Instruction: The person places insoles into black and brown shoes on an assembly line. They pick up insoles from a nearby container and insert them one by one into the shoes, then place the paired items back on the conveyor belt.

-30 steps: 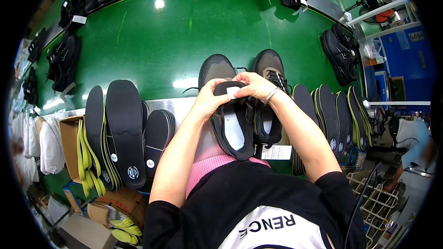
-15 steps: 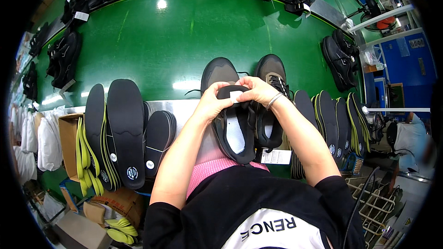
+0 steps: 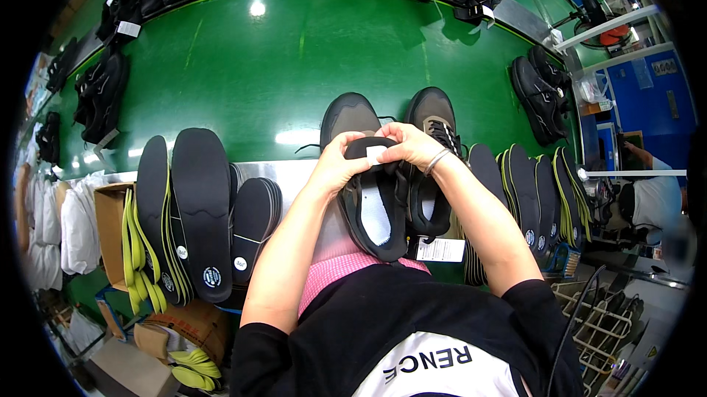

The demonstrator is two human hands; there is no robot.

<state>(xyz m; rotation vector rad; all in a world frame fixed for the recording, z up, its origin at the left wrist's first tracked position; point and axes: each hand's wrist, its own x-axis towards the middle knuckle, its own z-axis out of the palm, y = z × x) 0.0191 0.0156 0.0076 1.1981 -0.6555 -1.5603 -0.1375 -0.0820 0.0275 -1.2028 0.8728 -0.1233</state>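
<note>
Both hands are closed on the tongue (image 3: 359, 148) of a grey-brown and black shoe (image 3: 347, 113). The tongue is pulled up and bent back, showing a small white label (image 3: 376, 155). My left hand (image 3: 340, 163) pinches the tongue's left side. My right hand (image 3: 412, 145), below a silver bracelet, grips the right side with its thumb at the label. Inside the shoe a pale lining (image 3: 375, 220) shows through the opening. Close on the right stands a matching shoe (image 3: 429, 106) with black laces and a white tag (image 3: 440, 250) by its heel.
Black insoles (image 3: 201, 213) stand in stacks at left, with more insoles (image 3: 521, 191) at right. A green work surface (image 3: 258, 73) stretches ahead, with black shoes (image 3: 541, 99) around its edges. A cardboard box (image 3: 113, 231) stands at far left. Another person (image 3: 655, 194) is at far right.
My hands keep the same grip on the tongue, and the shoes stay put. At far right, the other person has shifted and an arm now reaches out.
</note>
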